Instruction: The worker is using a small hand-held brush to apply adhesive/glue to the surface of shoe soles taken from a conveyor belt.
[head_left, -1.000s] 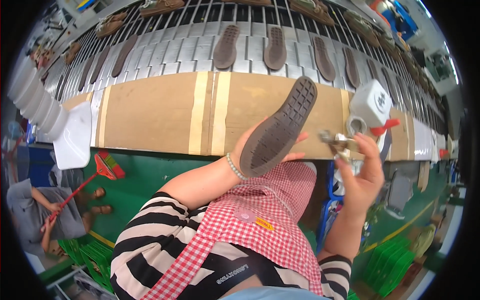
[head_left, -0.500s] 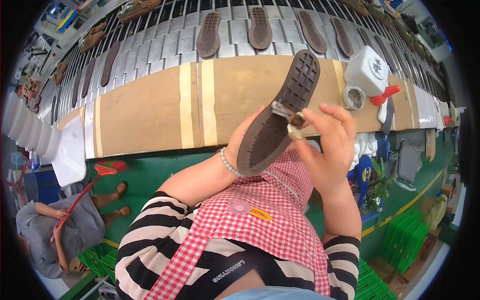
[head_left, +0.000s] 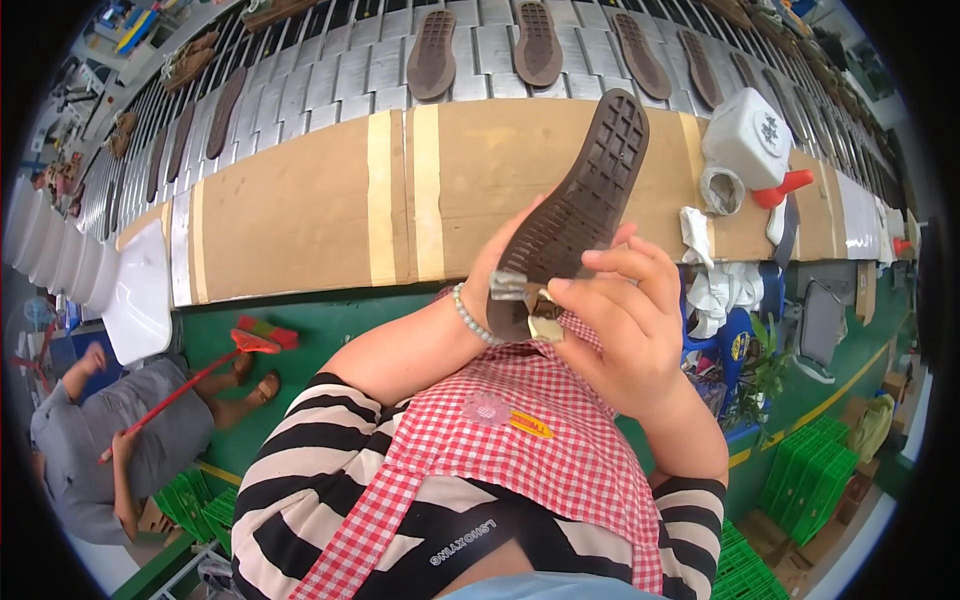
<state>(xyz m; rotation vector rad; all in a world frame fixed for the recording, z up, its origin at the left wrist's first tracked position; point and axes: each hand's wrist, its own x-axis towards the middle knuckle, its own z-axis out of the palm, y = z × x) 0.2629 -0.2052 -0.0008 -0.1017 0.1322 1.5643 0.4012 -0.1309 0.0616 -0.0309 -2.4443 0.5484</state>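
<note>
A dark brown shoe sole point(head_left: 588, 185) is tilted in front of me, its gridded forefoot pointing away and its heel toward my apron. My left hand point(head_left: 483, 268) grips it from beneath near the heel; most of those fingers are hidden behind the sole. With thumb and fingers pinched, my right hand point(head_left: 628, 325) holds a small brush point(head_left: 510, 286) with a pale grey head. That head lies against the heel end of the sole. Part of the brush's body is covered by my fingers.
A cardboard-covered ledge point(head_left: 290, 220) runs before me. Behind it, several soles point(head_left: 433, 55) lie on a slatted metal conveyor point(head_left: 345, 80). To the right stand a white plastic container point(head_left: 745, 135), an open cup point(head_left: 721, 190) and white rags point(head_left: 725, 295). At left a person holds a red broom point(head_left: 262, 337).
The brush has moved from the middle of the sole down to its heel, nearer me. The conveyor soles appear shifted slightly right. The person with the broom has raised one hand.
</note>
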